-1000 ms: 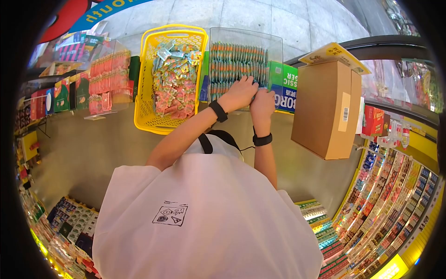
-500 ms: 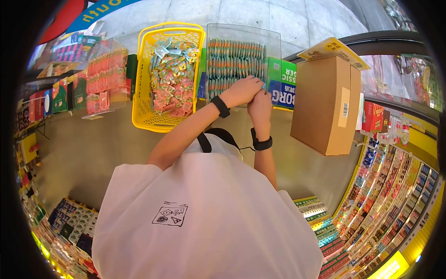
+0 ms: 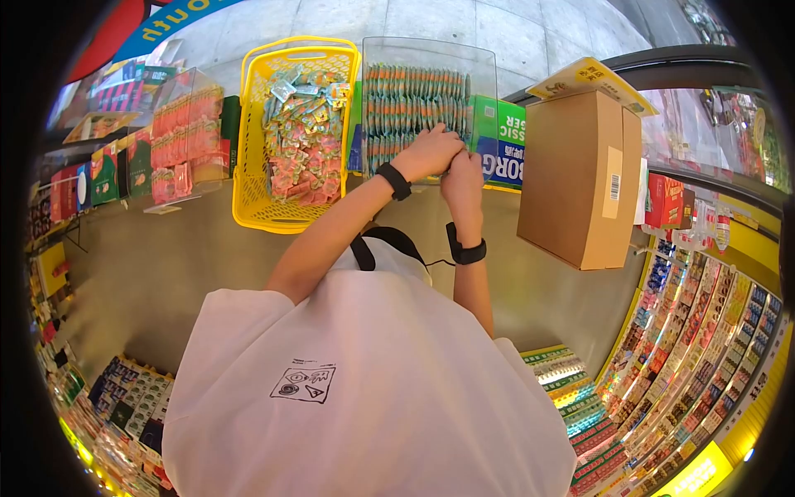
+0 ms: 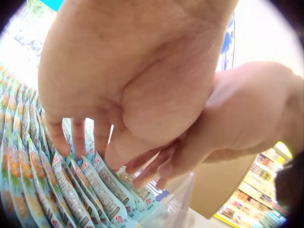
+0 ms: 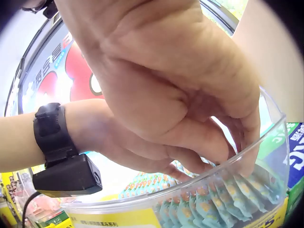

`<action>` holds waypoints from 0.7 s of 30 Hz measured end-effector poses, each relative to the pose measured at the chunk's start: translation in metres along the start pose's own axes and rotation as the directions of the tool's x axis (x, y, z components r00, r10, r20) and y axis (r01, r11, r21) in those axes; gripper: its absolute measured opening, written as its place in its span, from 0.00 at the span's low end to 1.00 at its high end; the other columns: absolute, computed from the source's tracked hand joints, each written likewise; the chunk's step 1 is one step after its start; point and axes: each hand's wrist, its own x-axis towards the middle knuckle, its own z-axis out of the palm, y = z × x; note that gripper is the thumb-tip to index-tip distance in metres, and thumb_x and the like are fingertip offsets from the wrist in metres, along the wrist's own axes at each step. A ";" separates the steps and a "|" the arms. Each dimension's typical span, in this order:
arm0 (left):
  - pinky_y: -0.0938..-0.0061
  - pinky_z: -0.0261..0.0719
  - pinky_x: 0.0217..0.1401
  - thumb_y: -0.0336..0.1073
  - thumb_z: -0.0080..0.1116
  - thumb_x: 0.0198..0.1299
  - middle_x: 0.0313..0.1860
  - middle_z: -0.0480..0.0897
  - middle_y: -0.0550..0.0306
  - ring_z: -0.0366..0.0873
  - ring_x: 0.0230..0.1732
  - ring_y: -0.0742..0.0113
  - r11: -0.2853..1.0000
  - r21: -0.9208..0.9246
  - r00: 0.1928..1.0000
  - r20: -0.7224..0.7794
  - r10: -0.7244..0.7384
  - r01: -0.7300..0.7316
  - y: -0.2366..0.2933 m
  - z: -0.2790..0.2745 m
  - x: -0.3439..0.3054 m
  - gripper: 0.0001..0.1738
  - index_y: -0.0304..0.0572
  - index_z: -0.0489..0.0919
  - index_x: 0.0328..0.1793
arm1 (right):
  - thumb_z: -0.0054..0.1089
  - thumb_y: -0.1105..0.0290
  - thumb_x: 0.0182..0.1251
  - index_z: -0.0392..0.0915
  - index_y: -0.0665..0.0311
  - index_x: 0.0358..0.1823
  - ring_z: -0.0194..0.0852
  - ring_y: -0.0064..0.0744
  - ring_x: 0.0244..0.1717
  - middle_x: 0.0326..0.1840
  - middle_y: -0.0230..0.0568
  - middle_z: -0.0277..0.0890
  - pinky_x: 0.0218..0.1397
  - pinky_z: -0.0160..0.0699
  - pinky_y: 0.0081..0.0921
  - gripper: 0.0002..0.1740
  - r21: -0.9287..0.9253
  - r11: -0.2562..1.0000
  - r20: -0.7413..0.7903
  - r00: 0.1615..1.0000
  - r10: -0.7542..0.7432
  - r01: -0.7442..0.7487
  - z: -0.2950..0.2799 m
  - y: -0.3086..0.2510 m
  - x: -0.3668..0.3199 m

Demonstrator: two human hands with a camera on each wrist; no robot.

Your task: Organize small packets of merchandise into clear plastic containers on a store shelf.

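A clear plastic bin (image 5: 266, 137) holds rows of upright teal and orange snack packets (image 3: 414, 108). My left hand (image 3: 429, 155) reaches over the near right part of the rows, its fingertips down among the packet tops in the left wrist view. Close beside it, my right hand (image 3: 464, 178) bends into the bin's near right corner. In the right wrist view its thumb and fingers curl down at the end packets (image 5: 242, 190), just behind the clear wall. The hands overlap in both wrist views, and the packets partly hide the fingertips.
Left of the bin stands a yellow basket (image 3: 248, 186) of loose blue and pink packets. A cardboard box (image 3: 571, 166) is at the right, beside a green and blue carton (image 3: 507, 141). Further left, another clear bin holds pink packets (image 3: 186, 124). Stocked shelves (image 3: 687, 356) line the right.
My left hand's fingers have drawn together over the near right corner, closer to the right hand. Both hands stay at the packets. The bin and basket sit slightly further left and higher in view.
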 end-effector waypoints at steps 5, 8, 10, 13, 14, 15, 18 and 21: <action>0.56 0.79 0.61 0.28 0.66 0.54 0.56 0.81 0.50 0.75 0.58 0.46 1.000 -0.009 1.000 0.000 0.012 -0.012 0.006 -0.006 -0.003 0.24 0.37 0.81 0.60 | 0.63 0.83 0.54 0.74 0.76 0.48 0.78 0.66 0.50 0.47 0.65 0.78 0.51 0.78 0.55 0.18 -0.120 0.987 0.048 0.993 0.111 -0.105 -0.019 -0.007 0.007; 0.57 0.79 0.63 0.27 0.65 0.53 0.56 0.80 0.43 0.76 0.58 0.44 0.997 0.071 1.000 0.002 0.017 -0.017 0.015 -0.016 -0.016 0.25 0.27 0.79 0.60 | 0.63 0.82 0.57 0.74 0.76 0.48 0.81 0.67 0.47 0.45 0.66 0.79 0.50 0.81 0.55 0.16 -0.130 0.986 0.093 0.989 0.117 -0.104 -0.021 -0.007 0.007; 0.56 0.78 0.66 0.28 0.64 0.55 0.58 0.80 0.41 0.76 0.61 0.42 0.996 0.094 0.999 0.034 0.004 -0.007 0.021 -0.025 -0.031 0.27 0.25 0.77 0.62 | 0.64 0.80 0.59 0.74 0.77 0.47 0.82 0.69 0.47 0.44 0.68 0.81 0.49 0.82 0.55 0.15 -0.162 0.958 0.147 0.955 0.259 -0.235 -0.019 -0.006 0.010; 0.54 0.74 0.72 0.34 0.62 0.62 0.66 0.78 0.36 0.73 0.69 0.37 0.980 0.199 0.999 0.034 -0.005 -0.002 0.012 -0.011 -0.054 0.30 0.23 0.74 0.68 | 0.63 0.77 0.61 0.74 0.79 0.46 0.83 0.70 0.47 0.43 0.70 0.82 0.50 0.83 0.55 0.15 -0.158 0.962 0.194 0.948 0.252 -0.223 -0.009 0.006 0.017; 0.53 0.72 0.76 0.38 0.61 0.66 0.71 0.75 0.34 0.71 0.73 0.34 0.959 0.285 1.000 -0.003 0.000 0.001 0.006 -0.002 -0.060 0.32 0.22 0.72 0.71 | 0.63 0.77 0.61 0.74 0.79 0.46 0.83 0.70 0.47 0.43 0.70 0.82 0.50 0.83 0.55 0.15 -0.158 0.962 0.196 0.947 0.253 -0.224 -0.007 0.008 0.018; 0.53 0.72 0.76 0.38 0.61 0.66 0.71 0.75 0.34 0.71 0.73 0.34 0.958 0.285 1.000 -0.004 -0.003 0.004 0.008 -0.005 -0.062 0.32 0.22 0.72 0.71 | 0.63 0.75 0.62 0.73 0.80 0.47 0.84 0.70 0.47 0.42 0.70 0.83 0.50 0.84 0.55 0.16 -0.156 0.959 0.212 0.940 0.266 -0.237 -0.006 0.007 0.021; 0.51 0.66 0.81 0.47 0.57 0.72 0.78 0.68 0.29 0.64 0.80 0.33 0.980 0.176 0.993 0.052 -0.103 0.092 0.020 -0.015 -0.069 0.37 0.21 0.68 0.76 | 0.63 0.72 0.62 0.74 0.80 0.47 0.85 0.70 0.46 0.40 0.69 0.84 0.49 0.85 0.54 0.18 -0.169 0.950 0.233 0.926 0.298 -0.263 0.002 0.010 0.033; 0.49 0.63 0.82 0.50 0.53 0.75 0.80 0.64 0.27 0.61 0.82 0.33 0.972 0.169 0.985 0.019 -0.171 0.166 0.030 -0.024 -0.074 0.38 0.21 0.67 0.77 | 0.63 0.69 0.62 0.75 0.79 0.46 0.86 0.70 0.46 0.40 0.68 0.85 0.50 0.86 0.53 0.18 -0.187 0.945 0.253 0.916 0.310 -0.268 0.014 0.019 0.039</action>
